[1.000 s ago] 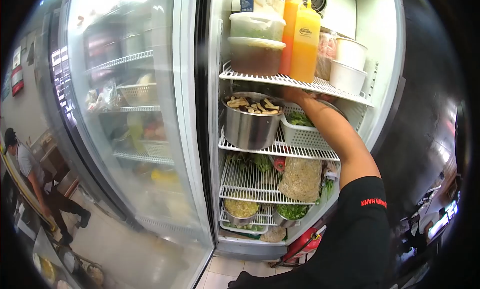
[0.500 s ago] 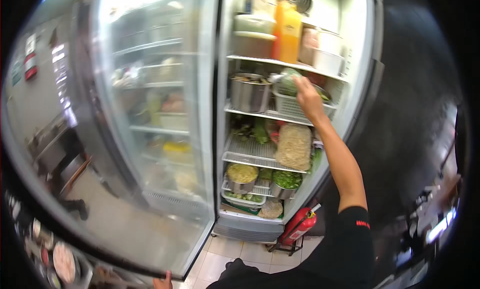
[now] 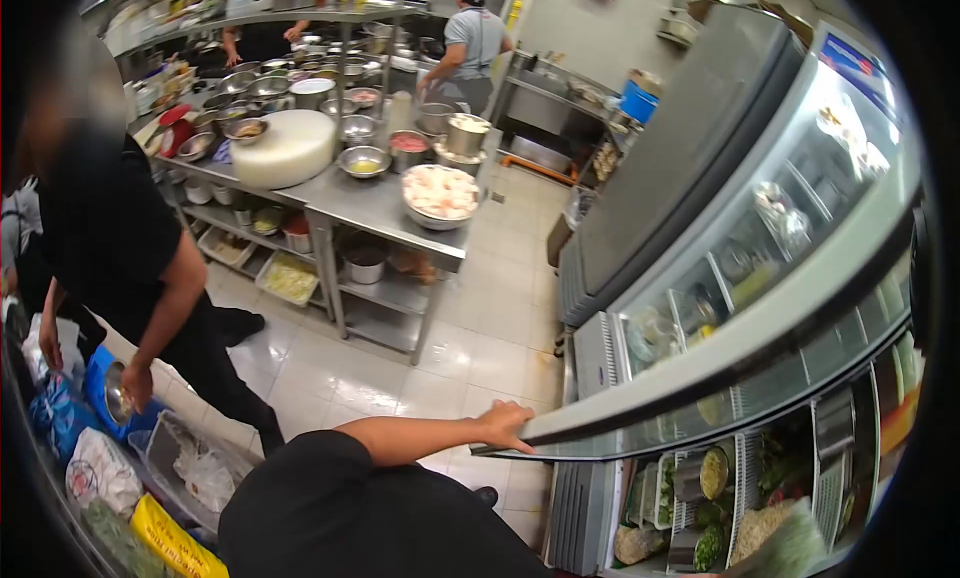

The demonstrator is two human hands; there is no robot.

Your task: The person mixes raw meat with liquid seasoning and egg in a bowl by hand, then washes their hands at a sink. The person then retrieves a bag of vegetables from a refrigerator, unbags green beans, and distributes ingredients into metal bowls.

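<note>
My left hand (image 3: pixel 507 425) grips the lower corner of the open glass fridge door (image 3: pixel 700 373), fingers over its edge. At the bottom right, a blurred clear bag of greens (image 3: pixel 795 546) is held in front of the fridge shelves. My right hand (image 3: pixel 755 564) is at the bag's lower left, smeared and mostly cut off by the frame edge. Behind the bag, the shelves hold a pot of pale yellow food (image 3: pixel 714 473), a pot of chopped greens (image 3: pixel 709 546) and a bag of pale food (image 3: pixel 757 528).
A co-worker in black (image 3: pixel 130 238) stands at left beside crates and bags. A steel table (image 3: pixel 330 190) carries bowls, a large white round block (image 3: pixel 284 148) and a bowl of pale pieces (image 3: pixel 440 193). Another person in grey (image 3: pixel 473 43) stands at the back.
The view has swung left to the kitchen. My right hand has come out of the fridge with the bag of greens. The door now stands less widely open, my left hand on its edge.
</note>
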